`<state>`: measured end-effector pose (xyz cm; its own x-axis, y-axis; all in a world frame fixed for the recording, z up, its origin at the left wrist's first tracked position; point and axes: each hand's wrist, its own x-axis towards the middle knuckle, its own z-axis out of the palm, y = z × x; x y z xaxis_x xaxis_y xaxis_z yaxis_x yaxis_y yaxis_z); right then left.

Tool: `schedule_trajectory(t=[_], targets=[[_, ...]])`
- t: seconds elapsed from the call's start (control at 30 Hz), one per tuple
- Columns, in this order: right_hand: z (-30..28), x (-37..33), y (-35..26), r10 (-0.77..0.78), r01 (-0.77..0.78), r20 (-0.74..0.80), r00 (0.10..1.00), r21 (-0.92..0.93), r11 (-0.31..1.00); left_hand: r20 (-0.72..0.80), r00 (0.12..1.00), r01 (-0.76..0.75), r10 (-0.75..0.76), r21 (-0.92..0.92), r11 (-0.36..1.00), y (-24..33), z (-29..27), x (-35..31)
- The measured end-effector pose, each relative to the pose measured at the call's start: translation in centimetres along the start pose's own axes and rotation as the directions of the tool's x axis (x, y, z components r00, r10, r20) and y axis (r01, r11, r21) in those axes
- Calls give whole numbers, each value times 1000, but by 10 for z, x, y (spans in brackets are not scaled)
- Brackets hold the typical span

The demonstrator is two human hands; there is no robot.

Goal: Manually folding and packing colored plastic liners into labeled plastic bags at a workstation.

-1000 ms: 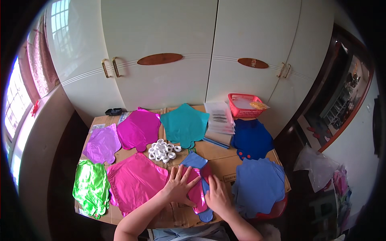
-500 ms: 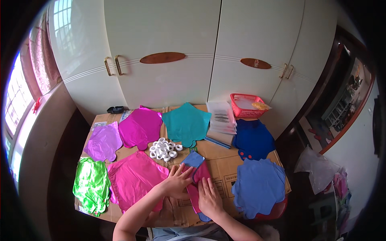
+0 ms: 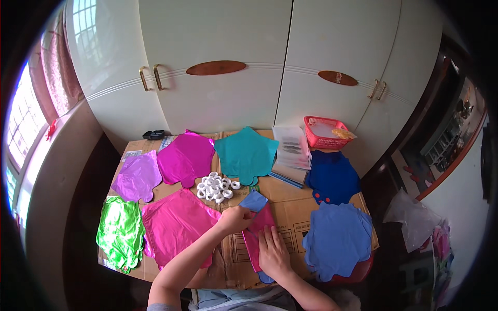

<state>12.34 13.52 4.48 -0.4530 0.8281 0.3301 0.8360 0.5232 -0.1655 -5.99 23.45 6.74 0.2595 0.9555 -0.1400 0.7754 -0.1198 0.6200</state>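
In front of me lies a foil balloon folded into a long strip, pink [image 3: 265, 217] along most of its length and blue [image 3: 253, 200] at its far end. My right hand [image 3: 275, 255] rests flat on the near half of this strip, fingers stretched out. At the strip's left edge, near the blue part, my left hand [image 3: 236, 218] is closed with curled fingers that seem to pinch the foil; the fingertips are partly hidden. To the left is a pile of flat pink star-shaped foil balloons [image 3: 179, 223], under my left forearm. Small white ribbon rolls [image 3: 213, 187] are heaped beyond my left hand.
Cardboard [image 3: 290, 210] covers the table. Around it lie green [image 3: 120, 233], lilac [image 3: 137, 176], magenta [image 3: 185, 158], teal [image 3: 246, 154], dark blue [image 3: 333, 176] and light blue foil balloons [image 3: 337, 238]. Clear plastic bags [image 3: 290, 147], a red basket [image 3: 316, 140] and a black tray [image 3: 153, 135] stand farther back.
My left hand has gone from spread flat on the foil to curled at its left edge. The right hand stays pressed on the strip. The whole view has shifted slightly.
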Motion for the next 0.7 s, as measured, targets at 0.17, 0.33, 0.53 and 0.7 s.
schedule_trajectory(t=[0.17,0.33,0.53,0.7], targets=[[2,-2,2,-13,12,31,999,37,999,19,998,-62,62,16,998,-11,1,5],[3,-4,4,-49,48,25,999,26,999,66,988,-139,141,-27,990,-21,-2,10],[-4,-9,-1,-49,49,-13,999,-32,998,67,979,-188,191,-45,981,-17,-8,6],[-5,-18,-3,-57,56,-7,998,-48,997,60,976,-208,211,-53,977,-24,-4,9]])
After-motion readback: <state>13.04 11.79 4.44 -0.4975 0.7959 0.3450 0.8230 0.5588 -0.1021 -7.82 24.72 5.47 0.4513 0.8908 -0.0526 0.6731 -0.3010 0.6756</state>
